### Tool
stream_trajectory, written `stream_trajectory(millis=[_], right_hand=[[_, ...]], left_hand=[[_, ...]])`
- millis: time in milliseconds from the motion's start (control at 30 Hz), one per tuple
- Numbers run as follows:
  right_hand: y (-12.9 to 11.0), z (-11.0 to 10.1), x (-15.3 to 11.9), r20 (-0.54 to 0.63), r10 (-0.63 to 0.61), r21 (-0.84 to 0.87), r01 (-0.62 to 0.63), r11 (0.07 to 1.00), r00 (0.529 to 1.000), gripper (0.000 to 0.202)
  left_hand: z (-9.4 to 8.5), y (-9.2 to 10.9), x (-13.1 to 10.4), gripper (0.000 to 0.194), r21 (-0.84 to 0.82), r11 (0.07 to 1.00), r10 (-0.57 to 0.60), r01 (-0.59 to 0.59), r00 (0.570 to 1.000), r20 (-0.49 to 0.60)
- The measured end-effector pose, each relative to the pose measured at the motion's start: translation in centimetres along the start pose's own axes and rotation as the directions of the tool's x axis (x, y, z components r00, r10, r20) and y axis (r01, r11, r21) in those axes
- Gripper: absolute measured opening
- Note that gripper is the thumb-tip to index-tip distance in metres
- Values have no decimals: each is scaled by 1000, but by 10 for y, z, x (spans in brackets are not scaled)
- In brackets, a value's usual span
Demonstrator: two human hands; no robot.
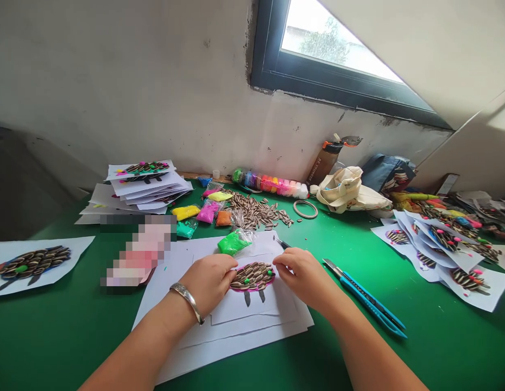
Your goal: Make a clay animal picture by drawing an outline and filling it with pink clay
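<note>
White sheets (244, 339) lie stacked on the green table. On the top one is a shape of striped sunflower seeds (258, 276) on pink clay, with green dots and two dark legs beneath. My left hand (207, 282), with a silver bangle at the wrist, touches the shape's left end, fingers pinched together. At its upper right, my right hand (299, 271) has thumb and fingertips pressed together; whatever is between them is too small to make out. A bag of green clay (235, 242) rests just above the shape.
Behind are clay bags (209, 212), loose seeds (260, 213), a tape ring (305, 209) and a cloth bag (342, 190). Blue cutter and tweezers (370, 301) lie right. Finished pictures are stacked at back left (144, 184) and right (452, 255). A pixelated object (140, 252) is left.
</note>
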State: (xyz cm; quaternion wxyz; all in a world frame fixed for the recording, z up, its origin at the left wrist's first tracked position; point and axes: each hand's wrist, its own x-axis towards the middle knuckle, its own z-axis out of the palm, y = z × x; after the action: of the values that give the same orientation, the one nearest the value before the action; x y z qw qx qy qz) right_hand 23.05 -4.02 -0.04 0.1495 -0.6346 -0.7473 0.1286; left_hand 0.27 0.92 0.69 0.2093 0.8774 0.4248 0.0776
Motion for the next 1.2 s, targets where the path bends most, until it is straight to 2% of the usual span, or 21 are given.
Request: stream_trajectory(millis=[100, 167, 233, 333, 400, 500, 567, 700, 800, 933, 1200], right_hand=[[2, 2, 2, -23, 39, 1, -39, 999, 999, 24], [2, 3, 3, -43, 43, 0, -44, 999, 998, 24], [3, 4, 4, -60, 28, -2, -28, 1000, 998, 24], [4, 6, 5, -84, 17, 9, -16, 1000, 996, 23], [4, 7, 6, -95, 19, 21, -17, 1000, 995, 23], [5, 11, 7, -107, 13, 28, -10, 1000, 994, 22], [5, 12, 6, -114, 4, 28, -1, 1000, 994, 22], [0, 6, 14, -146, -21, -3, 21, 1000, 989, 25], [-10, -6, 33, -156, -71, -72, 60, 996, 985, 26], [-28, -15, 71, -95, -132, -148, 117, 982, 987, 29], [-67, 8, 158, 6, -106, -176, 106, 979, 994, 22]], left_hand=[[-1, 0, -1, 26, 19, 1000, 1, -1, 1000, -14], [1, -3, -1, 29, 49, 999, 10, -7, 998, -68], [5, -9, 1, 29, 97, 995, 40, -21, 980, -197], [13, -21, 7, 28, 171, 985, 99, -36, 920, -379], [17, -26, 11, 34, 190, 982, 87, -14, 920, -383], [21, -29, 15, 39, 186, 982, 13, 40, 961, -276], [24, -29, 17, 39, 181, 981, -20, 66, 970, -243], [26, -32, 19, 37, 163, 984, -20, 77, 945, -326], [23, -38, 19, 36, 161, 978, -63, 131, 925, -375], [19, -46, 19, 36, 156, 960, -155, 232, 905, -396], [16, -51, 17, 35, 134, 932, -255, 336, 874, -413]])
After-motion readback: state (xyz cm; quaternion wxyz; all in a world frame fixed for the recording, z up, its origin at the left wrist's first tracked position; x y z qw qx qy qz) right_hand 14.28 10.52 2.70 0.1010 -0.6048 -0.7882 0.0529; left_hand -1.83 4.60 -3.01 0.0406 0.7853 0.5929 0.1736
